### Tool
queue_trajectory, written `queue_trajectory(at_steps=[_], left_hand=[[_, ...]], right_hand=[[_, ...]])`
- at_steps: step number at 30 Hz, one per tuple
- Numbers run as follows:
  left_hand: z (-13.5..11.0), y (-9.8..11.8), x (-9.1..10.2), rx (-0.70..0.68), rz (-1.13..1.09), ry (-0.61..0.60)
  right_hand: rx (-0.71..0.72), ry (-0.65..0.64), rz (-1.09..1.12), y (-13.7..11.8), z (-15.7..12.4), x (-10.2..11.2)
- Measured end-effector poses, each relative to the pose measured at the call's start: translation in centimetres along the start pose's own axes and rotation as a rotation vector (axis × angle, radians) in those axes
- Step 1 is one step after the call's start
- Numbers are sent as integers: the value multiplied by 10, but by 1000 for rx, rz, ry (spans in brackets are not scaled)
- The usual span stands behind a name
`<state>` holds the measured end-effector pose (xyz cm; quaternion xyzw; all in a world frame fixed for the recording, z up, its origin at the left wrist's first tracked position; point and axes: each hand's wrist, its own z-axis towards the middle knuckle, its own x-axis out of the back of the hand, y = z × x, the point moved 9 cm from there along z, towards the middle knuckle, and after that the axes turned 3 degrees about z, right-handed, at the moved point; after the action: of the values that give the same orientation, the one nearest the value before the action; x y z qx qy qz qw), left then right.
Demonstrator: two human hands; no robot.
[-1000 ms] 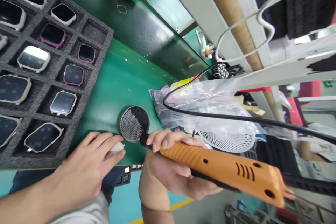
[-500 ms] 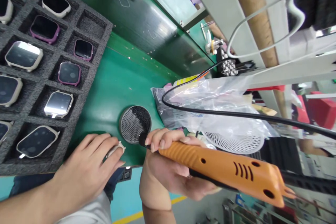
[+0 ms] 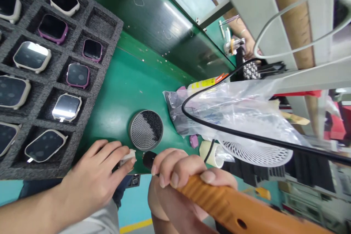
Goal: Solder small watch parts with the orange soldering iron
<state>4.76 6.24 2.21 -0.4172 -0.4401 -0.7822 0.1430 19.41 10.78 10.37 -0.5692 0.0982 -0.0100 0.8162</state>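
My left hand (image 3: 97, 177) is closed on a small whitish watch case (image 3: 128, 157), pinched between thumb and fingers and partly hidden by them, near the bench's front edge. In my right hand (image 3: 182, 175) is an orange electric screwdriver (image 3: 222, 199), with the fingers wrapped round its ribbed body. Its dark tip end points left towards the watch case and appears apart from it. Just beyond the tip sits a round screw dish (image 3: 137, 131) with a dimpled face and many tiny black screws (image 3: 155, 124) gathered on its right side.
A grey foam tray (image 3: 116, 31) at left holds several watches (image 3: 78, 75) in its compartments. Clear plastic bags (image 3: 236, 106), a purple block (image 3: 193, 141) and a tape roll (image 3: 211, 153) lie at right. A black cable (image 3: 246, 136) crosses above them. A co-worker's hand (image 3: 248, 44) is far back.
The screwdriver has swung closer to the camera, its tip drawn back from the dish towards the watch case. My left hand has turned the watch case so more of it shows. The view has shifted slightly.
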Motion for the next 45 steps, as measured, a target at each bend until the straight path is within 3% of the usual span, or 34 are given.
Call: queue_trajectory(at_steps=[15, 22, 27, 31, 36, 42, 45], left_hand=[[-1, -2, -5, 23, 6, -24], [1, 0, -6, -1, 34, -22], [2, -1, -4, 2, 36, 7], [4, 0, -1, 1, 33, 13], [2, 2, 0, -7, 70, 7], [-4, 5, -8, -72, 143, -84], [-4, 3, -8, -52, 121, -75]], right_hand=[[-67, -10, 5, 16, -5, -4], [-17, -71, 141, 26, -10, -2], [-8, -189, 171, 26, -12, -8], [-58, -59, 45, 24, -10, -13], [-63, -30, 63, 16, -8, -19], [46, 118, 47, 8, 10, 11], [77, 127, 46, 15, 15, 16]])
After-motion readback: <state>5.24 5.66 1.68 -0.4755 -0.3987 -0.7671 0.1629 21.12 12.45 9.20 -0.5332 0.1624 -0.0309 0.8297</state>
